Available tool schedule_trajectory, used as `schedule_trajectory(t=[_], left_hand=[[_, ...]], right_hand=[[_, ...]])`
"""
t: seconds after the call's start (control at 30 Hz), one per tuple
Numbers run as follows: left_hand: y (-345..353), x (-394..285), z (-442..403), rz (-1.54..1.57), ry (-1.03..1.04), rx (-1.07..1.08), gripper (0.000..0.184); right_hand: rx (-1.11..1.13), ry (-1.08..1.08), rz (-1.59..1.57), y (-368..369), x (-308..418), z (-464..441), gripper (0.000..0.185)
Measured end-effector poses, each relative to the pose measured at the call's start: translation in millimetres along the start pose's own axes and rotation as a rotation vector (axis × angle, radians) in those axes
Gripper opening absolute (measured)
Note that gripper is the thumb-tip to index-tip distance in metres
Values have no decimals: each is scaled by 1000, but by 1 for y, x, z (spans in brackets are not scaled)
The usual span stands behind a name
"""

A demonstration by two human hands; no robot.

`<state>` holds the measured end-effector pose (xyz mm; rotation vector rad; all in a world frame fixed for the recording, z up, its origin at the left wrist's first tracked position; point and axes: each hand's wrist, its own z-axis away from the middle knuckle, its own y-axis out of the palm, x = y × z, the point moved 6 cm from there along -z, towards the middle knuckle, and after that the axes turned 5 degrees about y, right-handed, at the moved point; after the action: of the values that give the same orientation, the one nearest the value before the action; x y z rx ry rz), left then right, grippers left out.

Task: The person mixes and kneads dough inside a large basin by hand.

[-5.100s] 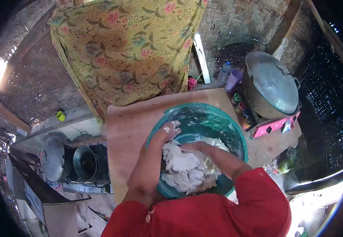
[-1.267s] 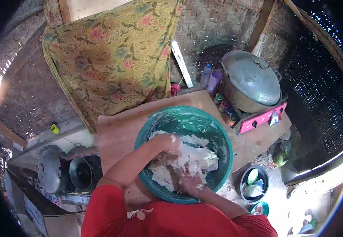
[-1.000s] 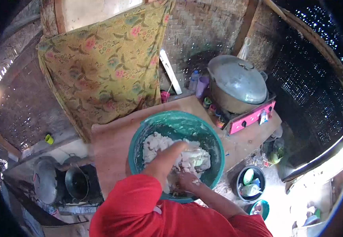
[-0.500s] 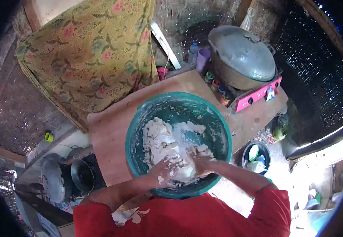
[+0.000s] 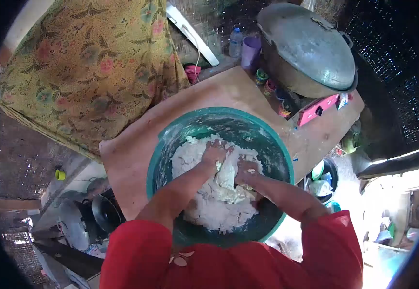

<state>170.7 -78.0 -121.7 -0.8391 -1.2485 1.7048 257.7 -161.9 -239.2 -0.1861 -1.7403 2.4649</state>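
Observation:
A large green basin (image 5: 285, 153) stands on the wooden table (image 5: 122, 166), holding a lumpy white dough-like mass (image 5: 219, 212). In the basin's middle, my left hand (image 5: 215, 153) presses on the mass, its fingers spread and coated with white bits. Just to its right, my right hand (image 5: 246, 171) pushes into the mass, its fingertips partly buried. A raised fold of the white stuff lies between the two hands.
A big lidded pot (image 5: 310, 45) sits on a pink-fronted stove (image 5: 318, 110) at the back right. Beside it are a purple cup (image 5: 251, 52) and a water bottle (image 5: 235, 43). A patterned cloth (image 5: 89, 72) hangs at the back left. Dark pans (image 5: 106, 212) stand at the left.
Both hands have moved from the basin's near side up to its middle, onto the mass. The white mass now spreads wider toward the near side. The view has shifted closer to the table.

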Motion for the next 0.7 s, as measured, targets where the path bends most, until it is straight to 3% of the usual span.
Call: schedule_trajectory(t=[0.03, 0.07, 0.1, 0.17, 0.2, 0.3, 0.37, 0.4, 0.43, 0.5, 0.57, 0.67, 0.7], left_hand=[[2, 4, -9, -69, 13, -34, 45], [-13, 5, -6, -62, 30, -361, 34], [-14, 5, -13, -71, 36, -385, 34], [-16, 24, -23, 338, -267, -223, 34], [-28, 18, -13, 271, -249, -338, 23], [9, 25, -14, 235, -236, -480, 23], [8, 27, -4, 292, -145, -325, 28], [17, 26, 1, 293, -3, -162, 33], [6, 21, 25, 314, 139, -75, 39], [-40, 7, 106, 566, 160, -332, 65], [-37, -17, 155, 541, 104, 13, 84], [-6, -42, 204, 393, 155, -26, 77], [-10, -56, 217, 406, 154, 152, 81]], right_hand=[[0, 56, -37, -15, -5, -4, 58], [-11, 105, -74, -25, -8, -5, 54], [-30, 150, -112, -37, -12, -4, 50], [-67, 235, -194, -65, -17, -1, 42], [-51, 265, -229, -78, -18, 5, 39], [133, 339, -319, -149, -14, 38, 40], [-78, 328, -628, -166, -12, 61, 53], [-14, 293, -782, -161, -9, 62, 65], [-15, 290, -793, -166, -2, 74, 65], [-27, 129, -628, -188, 25, 125, 62], [0, -7, -383, -190, 58, 169, 61], [-103, -265, -115, -142, 106, 219, 53], [-149, -309, -576, -108, 115, 219, 50]])
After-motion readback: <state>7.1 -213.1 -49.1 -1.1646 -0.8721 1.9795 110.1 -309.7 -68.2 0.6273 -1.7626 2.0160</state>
